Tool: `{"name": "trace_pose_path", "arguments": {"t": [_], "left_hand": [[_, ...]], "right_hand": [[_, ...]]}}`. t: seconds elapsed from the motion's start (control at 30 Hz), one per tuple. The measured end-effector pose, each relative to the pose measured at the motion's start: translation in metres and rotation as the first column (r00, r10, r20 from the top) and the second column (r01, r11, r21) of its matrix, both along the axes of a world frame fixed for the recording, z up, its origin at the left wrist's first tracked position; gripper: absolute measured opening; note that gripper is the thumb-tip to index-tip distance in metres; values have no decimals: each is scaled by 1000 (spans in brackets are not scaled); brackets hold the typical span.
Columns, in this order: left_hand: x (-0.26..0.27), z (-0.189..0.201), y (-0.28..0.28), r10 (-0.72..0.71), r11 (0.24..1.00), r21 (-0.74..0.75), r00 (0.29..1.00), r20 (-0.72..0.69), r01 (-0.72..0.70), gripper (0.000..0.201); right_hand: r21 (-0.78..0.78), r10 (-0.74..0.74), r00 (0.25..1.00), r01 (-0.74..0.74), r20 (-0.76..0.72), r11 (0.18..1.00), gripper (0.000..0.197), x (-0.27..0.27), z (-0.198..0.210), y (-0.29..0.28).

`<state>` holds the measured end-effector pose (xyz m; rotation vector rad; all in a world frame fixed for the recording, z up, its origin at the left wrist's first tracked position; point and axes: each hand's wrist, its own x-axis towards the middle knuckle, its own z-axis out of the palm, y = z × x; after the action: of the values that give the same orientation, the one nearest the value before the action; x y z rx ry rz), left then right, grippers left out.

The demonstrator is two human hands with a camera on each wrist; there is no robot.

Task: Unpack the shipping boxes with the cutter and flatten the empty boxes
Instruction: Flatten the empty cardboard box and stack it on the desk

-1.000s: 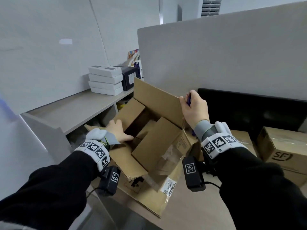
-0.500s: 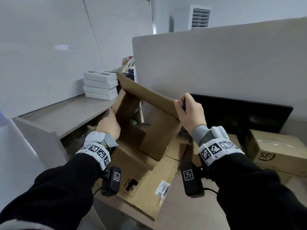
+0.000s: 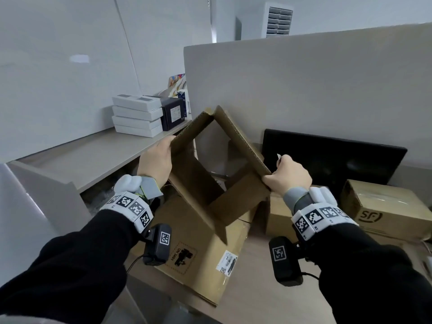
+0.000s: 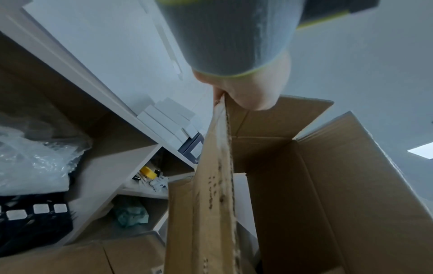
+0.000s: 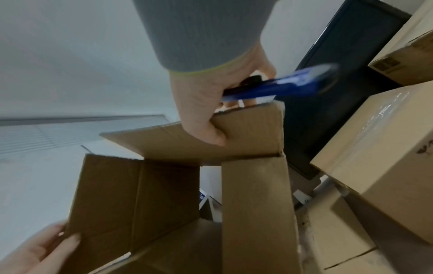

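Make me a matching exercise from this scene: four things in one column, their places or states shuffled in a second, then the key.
Things:
1. open cardboard box
2. blue cutter
3. white boxes
4. taped SF box

Places or states:
A. stacked on the shelf at the left
B. sealed, on the desk at the right
C. gripped in the right hand against a flap
D. both ends open, held up by its flaps, the left hand on one

Pairs: 1-D, 2-C, 3-A, 4-B
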<state>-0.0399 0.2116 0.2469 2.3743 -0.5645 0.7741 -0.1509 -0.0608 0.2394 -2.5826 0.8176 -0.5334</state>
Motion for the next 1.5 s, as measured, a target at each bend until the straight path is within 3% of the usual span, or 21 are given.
{"name": "trace_pose_path", "arguments": {"t": [0.07, 0.13, 0.2, 0.3, 0.37, 0.43, 0.5, 0.57, 0.6, 0.67, 0.73, 0.8, 0.87, 1.0, 1.07, 1.23, 1.4, 1.5], "left_hand": [[0, 1, -2, -70, 997, -12, 997, 40, 70, 35], [2, -1, -7, -152, 988, 24, 988, 23, 151, 36], [5, -7, -17, -205, 975, 88, 979, -19, 206, 35], [8, -16, -24, -209, 977, 28, 978, -19, 210, 33], [8, -22, -25, -97, 995, 52, 965, 242, 87, 34], [-1, -28, -31, -42, 993, 117, 882, 469, -15, 30], [-17, -44, -48, -295, 936, 324, 810, 507, 138, 26], [-32, -62, -65, -503, 781, 544, 824, 258, 306, 27], [-36, -73, -72, -482, 729, 583, 873, 67, 358, 36], [-38, -97, -80, -251, 717, 590, 927, -279, 372, 63], [-35, -119, -83, -85, 738, 583, 903, -421, 341, 84], [-28, -140, -81, -13, 753, 579, 887, -461, 312, 94], [-24, -149, -76, 13, 770, 564, 876, -482, 299, 89], [-28, -153, -68, -225, 732, 509, 866, -448, 453, 34], [-38, -160, -61, -291, 697, 511, 849, -441, 504, 22], [-37, -180, -40, -256, 741, 468, 847, -466, 482, 69], [-18, -163, -16, -254, 874, 239, 817, -518, 423, 46], [-3, -148, -9, -196, 930, 141, 783, -590, 340, 50]], "right_hand": [[94, 92, 995, -94, 26, 991, 44, 1, -8, 7], [189, 175, 968, -209, 182, 960, 52, 5, -12, 18], [224, 191, 932, -266, 307, 938, 44, 12, -8, 29], [227, 151, 931, -233, 331, 946, 27, 15, 2, 33], [224, 138, 937, -217, 320, 950, 22, 16, 1, 32], [211, 145, 941, -215, 304, 954, 21, 18, -4, 34], [192, 161, 939, -226, 304, 955, 21, 19, -8, 36], [183, 172, 936, -235, 308, 955, 21, 20, -11, 39], [183, 174, 934, -239, 312, 954, 21, 21, -12, 41], [188, 184, 929, -252, 320, 949, 22, 21, -13, 42], [191, 188, 926, -261, 328, 946, 23, 20, -12, 41], [203, 180, 925, -257, 336, 945, 22, 20, -10, 39], [223, 165, 922, -253, 350, 942, 21, 19, -9, 38], [214, 119, 921, -209, 371, 954, 19, 22, -8, 34], [216, 91, 914, -188, 395, 958, 19, 26, -5, 32], [189, 99, 912, -187, 399, 964, 21, 34, -4, 41], [91, 145, 914, -193, 379, 977, 23, 42, -5, 60], [16, 221, 917, -240, 331, 971, 23, 45, -5, 72]]}}
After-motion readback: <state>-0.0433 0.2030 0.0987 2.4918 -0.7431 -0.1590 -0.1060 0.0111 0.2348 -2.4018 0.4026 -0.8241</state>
